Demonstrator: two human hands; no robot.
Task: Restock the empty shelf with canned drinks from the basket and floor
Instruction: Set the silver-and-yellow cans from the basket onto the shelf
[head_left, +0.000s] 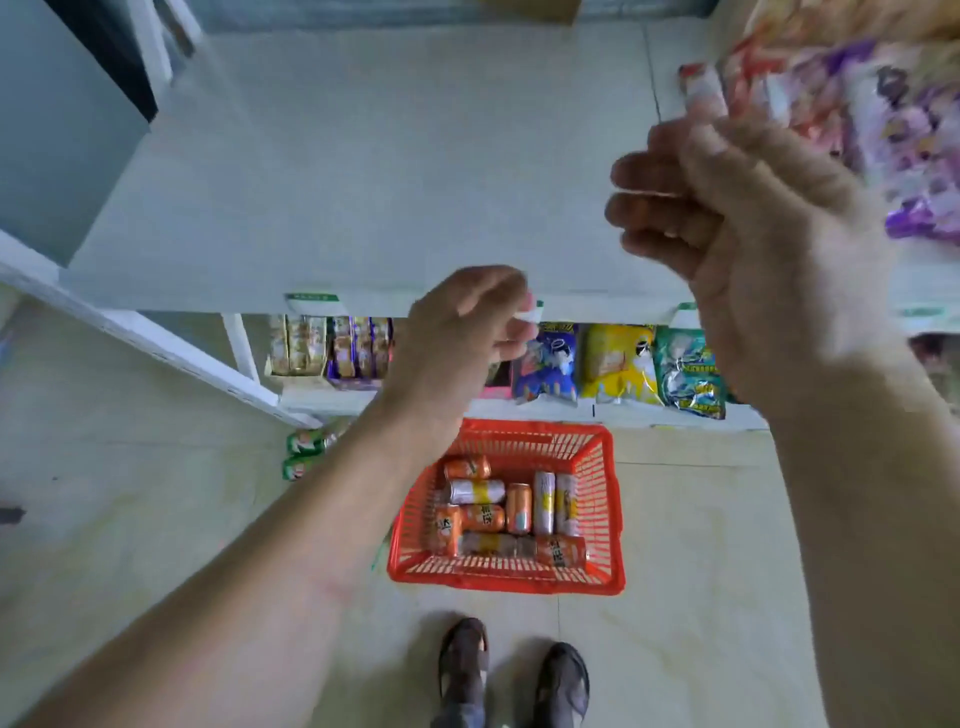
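A bare white shelf spreads across the upper half of the head view. Below it on the floor stands a red plastic basket holding several orange and silver drink cans lying on their sides. Two green cans lie on the floor left of the basket, near the shelf's foot. My left hand hovers at the shelf's front edge, fingers curled, nothing in it. My right hand is raised over the shelf's right part, fingers loosely bent, holding nothing.
Snack bags crowd the shelf's right end. The lower shelf carries boxed biscuits and blue, yellow and green bags. A white shelf post slants down at left. My two shoes stand on the tiled floor just before the basket.
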